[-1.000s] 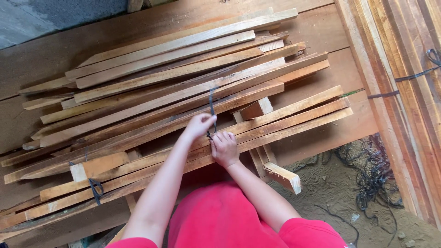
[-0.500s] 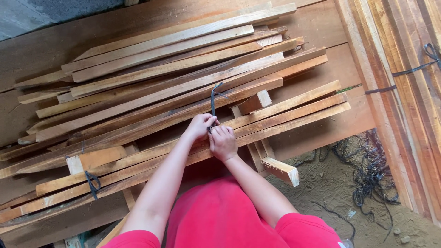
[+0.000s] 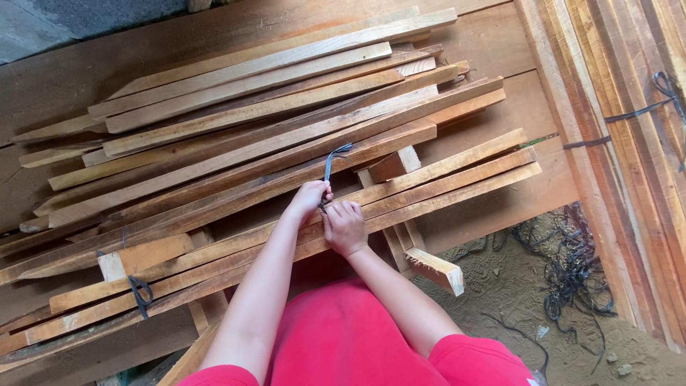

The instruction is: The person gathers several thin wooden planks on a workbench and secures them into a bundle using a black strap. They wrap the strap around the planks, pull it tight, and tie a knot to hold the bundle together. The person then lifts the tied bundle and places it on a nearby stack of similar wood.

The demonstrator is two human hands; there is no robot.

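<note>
Strap end point(image 3: 334, 156) stands higher now; both hands, left hand point(image 3: 309, 201) and right hand point(image 3: 345, 227), pinch dark strap around wood slats point(image 3: 443, 168); loose pull, bundle slips apart

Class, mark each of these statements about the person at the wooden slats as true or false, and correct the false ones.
1. The left hand grips a dark strap that rises above the bundle of slats. True.
2. The right hand rests on the sandy ground. False: it lies on the slats, right beside the left hand.
3. Another dark tie wraps the same bundle farther along. True.
4. The person wears blue clothing. False: the clothing is red.
5. A tangle of dark straps lies on the sand. True.
</note>
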